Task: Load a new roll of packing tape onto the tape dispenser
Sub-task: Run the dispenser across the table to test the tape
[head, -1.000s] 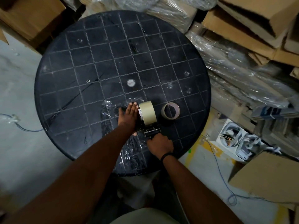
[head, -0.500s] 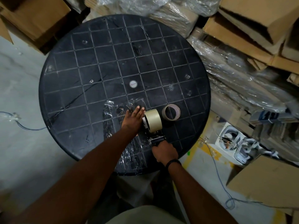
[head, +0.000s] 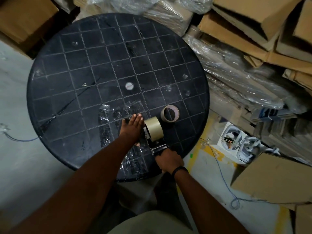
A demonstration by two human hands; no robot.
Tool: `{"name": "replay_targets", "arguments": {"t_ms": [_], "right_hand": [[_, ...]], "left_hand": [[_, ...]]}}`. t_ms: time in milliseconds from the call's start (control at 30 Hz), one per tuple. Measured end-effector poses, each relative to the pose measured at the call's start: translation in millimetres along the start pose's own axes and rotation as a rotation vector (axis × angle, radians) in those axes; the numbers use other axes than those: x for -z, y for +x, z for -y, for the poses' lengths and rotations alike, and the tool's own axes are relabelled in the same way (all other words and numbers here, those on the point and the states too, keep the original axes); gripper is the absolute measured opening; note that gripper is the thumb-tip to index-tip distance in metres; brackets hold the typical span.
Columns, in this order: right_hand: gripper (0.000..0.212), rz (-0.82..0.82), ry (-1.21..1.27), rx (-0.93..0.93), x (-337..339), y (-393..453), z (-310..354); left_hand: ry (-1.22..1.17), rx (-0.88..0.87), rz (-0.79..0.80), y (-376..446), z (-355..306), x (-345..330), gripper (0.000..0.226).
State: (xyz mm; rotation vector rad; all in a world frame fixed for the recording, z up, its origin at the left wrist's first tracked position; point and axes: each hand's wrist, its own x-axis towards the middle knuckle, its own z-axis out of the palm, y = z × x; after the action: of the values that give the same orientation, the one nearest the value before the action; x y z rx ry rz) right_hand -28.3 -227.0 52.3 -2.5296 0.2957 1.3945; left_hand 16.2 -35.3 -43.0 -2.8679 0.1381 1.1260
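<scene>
A tan roll of packing tape [head: 154, 127] stands on edge in the black tape dispenser [head: 157, 146] near the front right of the round black table [head: 70, 78]. My left hand [head: 132, 128] lies flat against the roll's left side, fingers straight and together. My right hand [head: 168, 159] is closed around the dispenser's handle at the table's front edge; the handle itself is hidden in my fist. An empty cardboard tape core [head: 169, 113] lies flat on the table just behind and to the right of the roll.
Crumpled clear plastic film [head: 118, 112] lies on the table under and beside my left hand. Cardboard boxes [head: 253, 24] and plastic-wrapped stacks [head: 236, 78] crowd the back and right. A blue cable [head: 226, 179] runs over the floor at right.
The view has shifted, so hands, roll and dispenser sit lower and further right in the frame. My left hand stays pressed on the roll's side; my right hand keeps its grip.
</scene>
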Motion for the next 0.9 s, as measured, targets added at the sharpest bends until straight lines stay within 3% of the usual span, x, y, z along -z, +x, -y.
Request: {"name": "replay_targets", "arguments": {"t_ms": [200,367,567,700,900], "right_hand": [[0.036,0.045,0.035,-0.017,14,-11,5],[0.034,0.097,0.11,-0.043,33,-13,27],[0.035,-0.013,0.054,0.005,14,-2,13],[0.039,-0.02,0.056,0.021,5,-9,0],[0.036,0.015,0.026,0.017,5,-22,-12]], "left_hand": [[-0.013,0.027,0.042,-2,-9,2,0.137],[-0.194,0.025,0.045,-2,-15,2,0.118],[-0.266,0.034,0.038,-8,-30,-16,0.125],[-0.278,0.033,0.006,-11,-29,-16,0.12],[-0.262,0.044,0.02,-12,-31,-15,0.13]]}}
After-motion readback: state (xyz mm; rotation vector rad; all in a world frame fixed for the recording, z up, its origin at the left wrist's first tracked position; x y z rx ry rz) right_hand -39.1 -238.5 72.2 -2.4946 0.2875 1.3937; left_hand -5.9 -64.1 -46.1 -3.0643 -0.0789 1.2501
